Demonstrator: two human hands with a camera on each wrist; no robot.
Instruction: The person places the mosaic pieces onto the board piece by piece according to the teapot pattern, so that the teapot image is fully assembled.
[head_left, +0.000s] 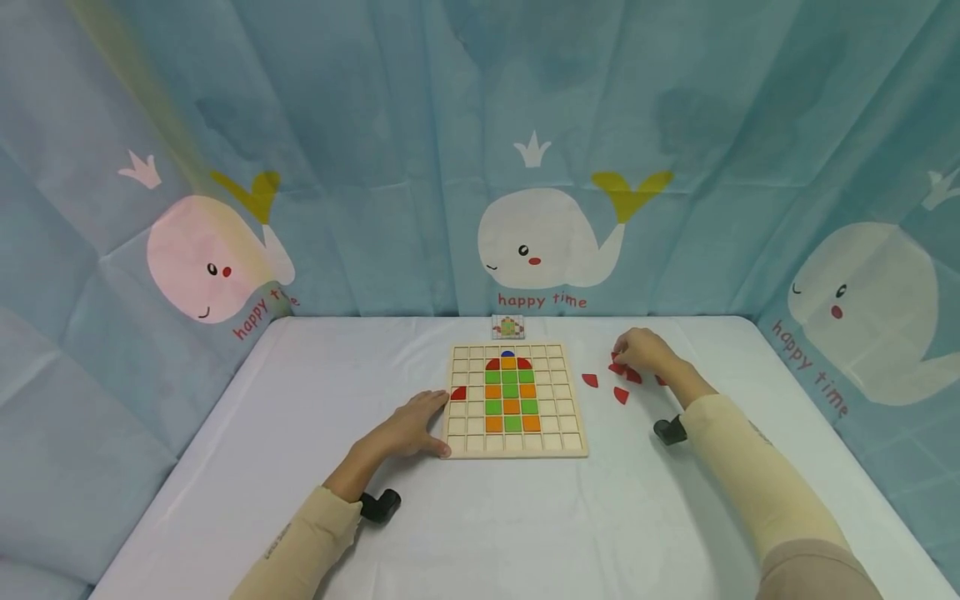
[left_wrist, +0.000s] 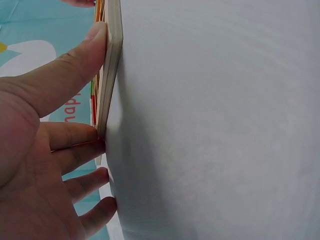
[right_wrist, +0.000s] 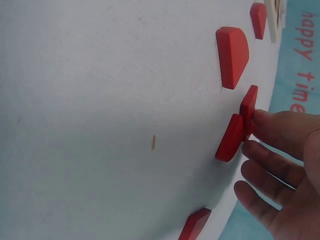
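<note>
A wooden grid board (head_left: 558, 417) lies on the table, with green, orange, red and blue pieces set in its squares. My left hand (head_left: 414, 422) rests against its left side, thumb near the front corner; in the left wrist view the thumb (left_wrist: 75, 67) touches the board's edge (left_wrist: 111, 65), and the other fingers extend loosely beside it. A red quarter-circle piece (head_left: 458, 393) sits in the leftmost column. To the right of the board, my right hand (head_left: 647, 352) pinches a red quarter-circle piece (right_wrist: 248, 131) between thumb and forefinger, partly hidden by the fingertips. Another red piece (right_wrist: 230, 139) lies against it.
Loose red pieces lie around the right hand, among them one nearer the board (head_left: 590, 381) and one nearer the front (head_left: 621, 395). A small pattern card (head_left: 508, 327) stands behind the board. A whale-printed curtain (head_left: 420, 167) hangs along the table's back edge.
</note>
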